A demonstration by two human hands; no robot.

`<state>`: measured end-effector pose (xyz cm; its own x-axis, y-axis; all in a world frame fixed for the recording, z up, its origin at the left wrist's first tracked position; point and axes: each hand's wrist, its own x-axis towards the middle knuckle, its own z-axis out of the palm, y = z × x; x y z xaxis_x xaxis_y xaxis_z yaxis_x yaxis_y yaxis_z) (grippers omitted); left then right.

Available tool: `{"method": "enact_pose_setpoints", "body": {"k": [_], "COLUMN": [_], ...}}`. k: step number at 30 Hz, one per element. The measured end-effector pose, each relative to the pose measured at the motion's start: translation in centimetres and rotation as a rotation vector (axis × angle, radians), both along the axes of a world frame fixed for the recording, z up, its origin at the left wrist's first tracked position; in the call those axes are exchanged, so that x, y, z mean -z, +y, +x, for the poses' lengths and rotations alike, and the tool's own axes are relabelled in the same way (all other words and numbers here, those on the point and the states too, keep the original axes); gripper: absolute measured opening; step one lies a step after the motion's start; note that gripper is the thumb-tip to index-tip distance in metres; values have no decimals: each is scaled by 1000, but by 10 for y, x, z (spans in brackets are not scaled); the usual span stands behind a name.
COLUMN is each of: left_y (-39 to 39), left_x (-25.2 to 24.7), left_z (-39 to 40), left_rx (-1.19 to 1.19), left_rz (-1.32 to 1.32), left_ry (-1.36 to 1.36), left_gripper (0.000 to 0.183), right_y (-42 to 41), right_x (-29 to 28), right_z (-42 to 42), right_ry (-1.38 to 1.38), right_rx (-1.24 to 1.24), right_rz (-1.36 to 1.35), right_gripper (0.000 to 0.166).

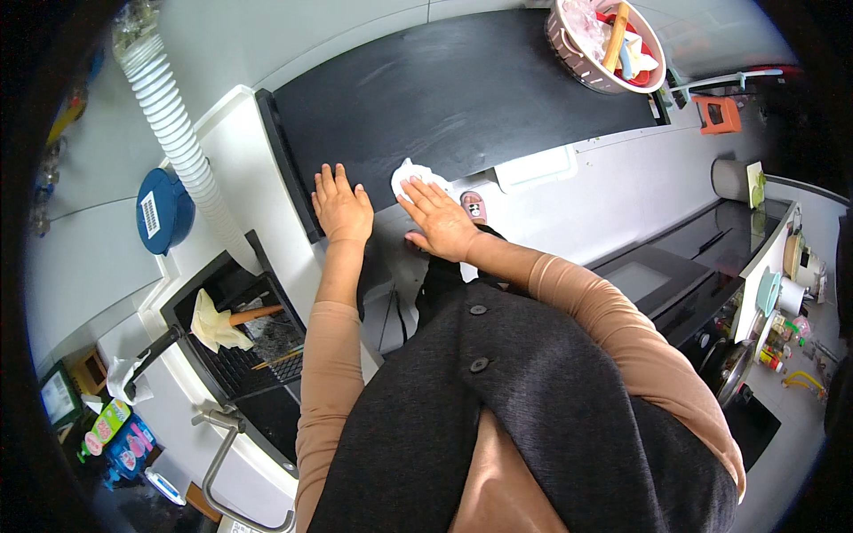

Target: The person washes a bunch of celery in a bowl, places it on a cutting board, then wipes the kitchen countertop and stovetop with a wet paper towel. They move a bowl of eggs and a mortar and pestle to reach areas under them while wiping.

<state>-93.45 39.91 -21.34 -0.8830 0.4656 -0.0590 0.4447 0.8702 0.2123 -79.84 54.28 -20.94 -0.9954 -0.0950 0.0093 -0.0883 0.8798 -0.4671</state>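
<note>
My left hand (pixel 342 208) is spread flat at the near left end of a black countertop (pixel 426 80), with nothing in it. Beside it, on the right, my right hand (pixel 440 223) lies with its fingers extended over a crumpled white cloth (pixel 408 172). The cloth rests at the counter's near edge, partly hidden under those fingers. Its thumb points away from the cloth, and I see no grip around it. Pale smears mark the dark surface beyond both hands.
A pink basket (pixel 566 60) holding a wooden rolling pin (pixel 616 36) stands at the counter's far right. Left are a black sink (pixel 233 320), a metal faucet (pixel 223 460) and a white corrugated hose (pixel 166 100). A glossy black stove counter (pixel 726 233) lies right, and an orange stool (pixel 730 116) beyond.
</note>
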Motion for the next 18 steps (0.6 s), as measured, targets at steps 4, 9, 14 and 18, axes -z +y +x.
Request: {"method": "enact_pose_setpoints", "body": {"k": [4, 9, 14, 18], "left_y": [-2, -6, -16, -31], "left_x": [-1, -8, -18, -40], "left_z": [-3, -4, -5, 16], "left_rx": [14, 26, 82, 112], "left_rz": [-10, -44, -45, 59], "left_ry": [-6, -59, -83, 56], "left_gripper": [53, 56, 57, 60], "right_y": [71, 137, 126, 123], "right_x": [-5, -18, -18, -17], "right_z": [8, 31, 30, 31], "right_ry": [4, -15, 19, 39], "right_rx": [-197, -114, -21, 44], "right_rz": [59, 175, 97, 68], "right_gripper": [40, 29, 24, 23]}}
